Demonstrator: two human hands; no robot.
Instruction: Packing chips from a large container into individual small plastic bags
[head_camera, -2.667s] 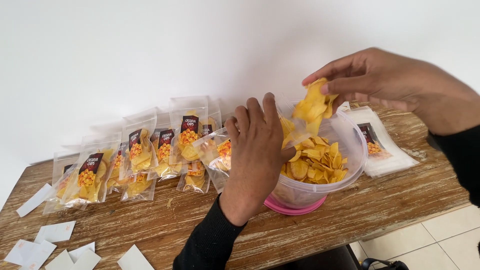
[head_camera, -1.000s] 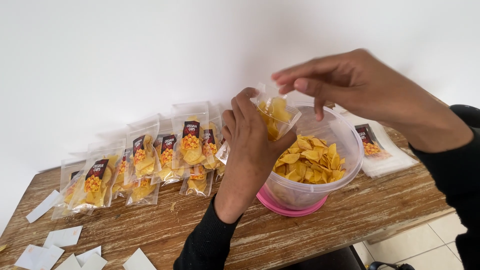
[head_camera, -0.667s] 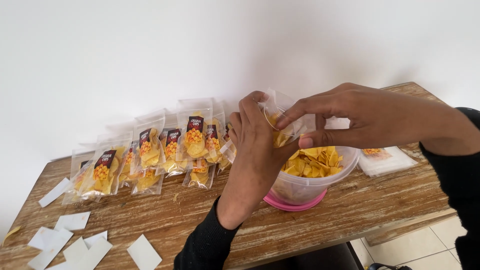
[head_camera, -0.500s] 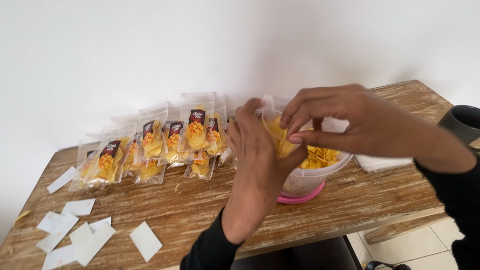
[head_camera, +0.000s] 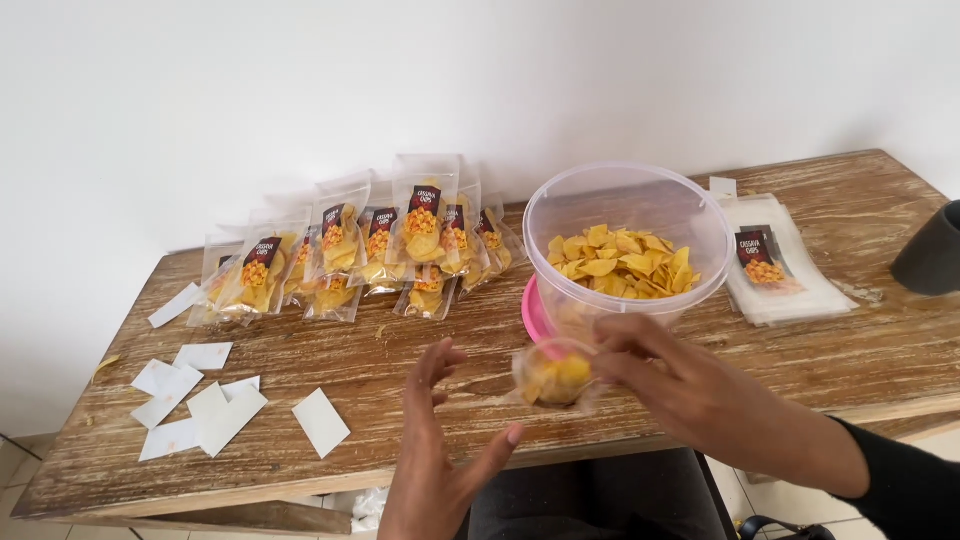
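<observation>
A white wall (head_camera: 480, 70) backs the worn wooden table (head_camera: 400, 350), which carries a clear tub (head_camera: 628, 235) of chips. Low in front of the tub, the right hand (head_camera: 690, 385) pinches a small chip bag (head_camera: 555, 375); the left hand (head_camera: 440, 450) is spread open beside it.

Single head view, looking down, close over table (head_camera: 400, 350).

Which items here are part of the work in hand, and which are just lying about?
In use:
- right hand holding small clear bag of chips
- left hand, open beside it
- clear tub of yellow chips
- filled labelled bags
- stack of empty bags

Lying about:
- white paper slips
- dark object at table's right edge
</observation>
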